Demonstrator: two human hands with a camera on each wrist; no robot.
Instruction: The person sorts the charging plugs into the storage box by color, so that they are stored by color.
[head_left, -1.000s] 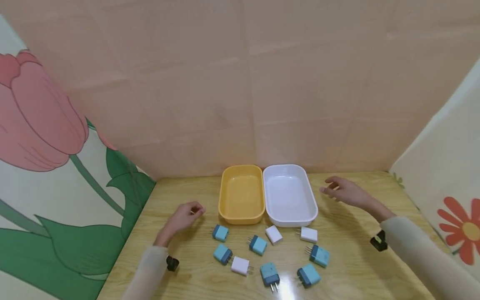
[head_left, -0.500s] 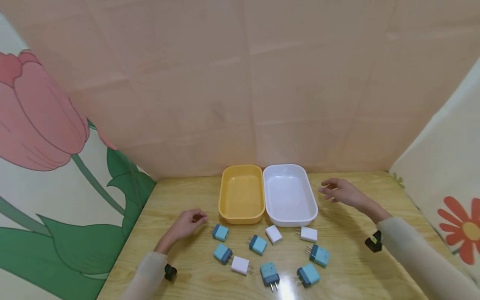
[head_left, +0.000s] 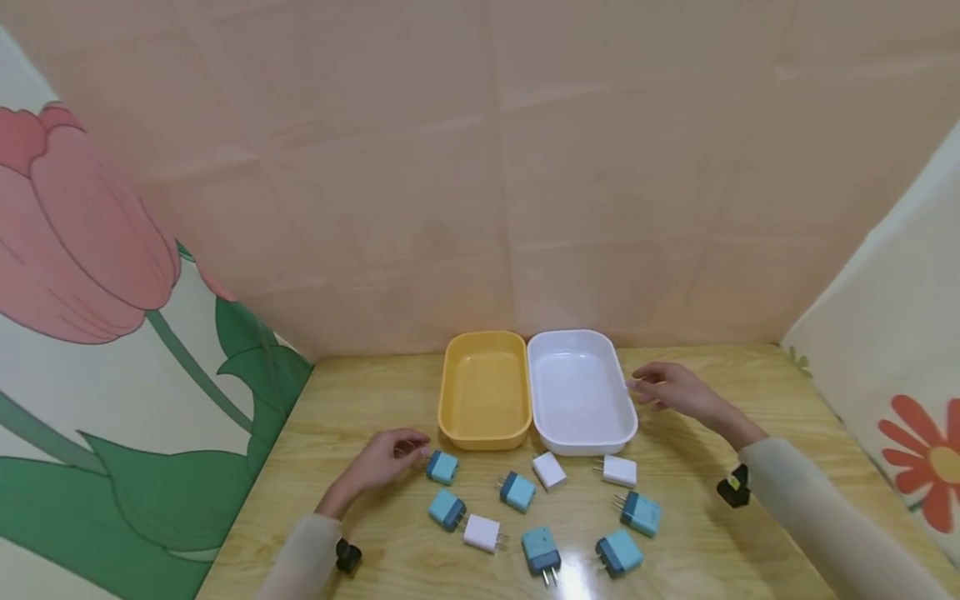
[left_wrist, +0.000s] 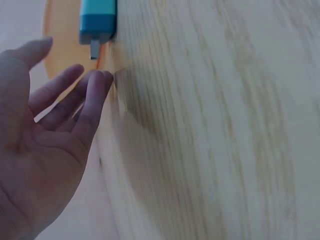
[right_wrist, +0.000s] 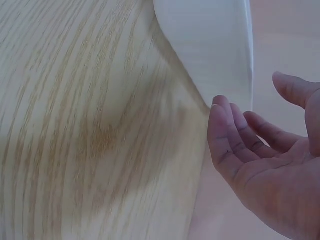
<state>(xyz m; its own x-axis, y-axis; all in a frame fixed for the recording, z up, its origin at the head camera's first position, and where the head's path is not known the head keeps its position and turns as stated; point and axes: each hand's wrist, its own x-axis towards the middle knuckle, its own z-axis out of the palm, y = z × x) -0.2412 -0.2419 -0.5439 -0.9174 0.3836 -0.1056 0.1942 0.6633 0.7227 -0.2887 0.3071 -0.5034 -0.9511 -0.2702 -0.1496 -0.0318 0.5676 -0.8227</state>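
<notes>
My left hand (head_left: 384, 460) hovers at the left of the table, fingers loosely bent, its fingertips close to the prongs of a blue plug charger (head_left: 443, 467). In the left wrist view that charger (left_wrist: 97, 20) lies just beyond the fingers, and nothing sits between thumb and fingers. Over on the right, my right hand (head_left: 675, 390) is beside the white tray (head_left: 628, 417), with its fingertips right at the outer wall. The right wrist view shows the tray wall (right_wrist: 210, 45) past relaxed fingers (right_wrist: 220, 130), and this hand holds nothing either.
A yellow tray (head_left: 486, 442) stands against the white one at the back. Several more blue chargers (head_left: 517, 492) and white chargers (head_left: 482, 532) lie scattered on the wooden table (head_left: 405, 567). A pink covering (head_left: 495, 167) rises behind the trays.
My left hand has moved right and nearer to me, toward the leftmost blue charger. My right hand has shifted left to the white tray. The chargers and trays have stayed put.
</notes>
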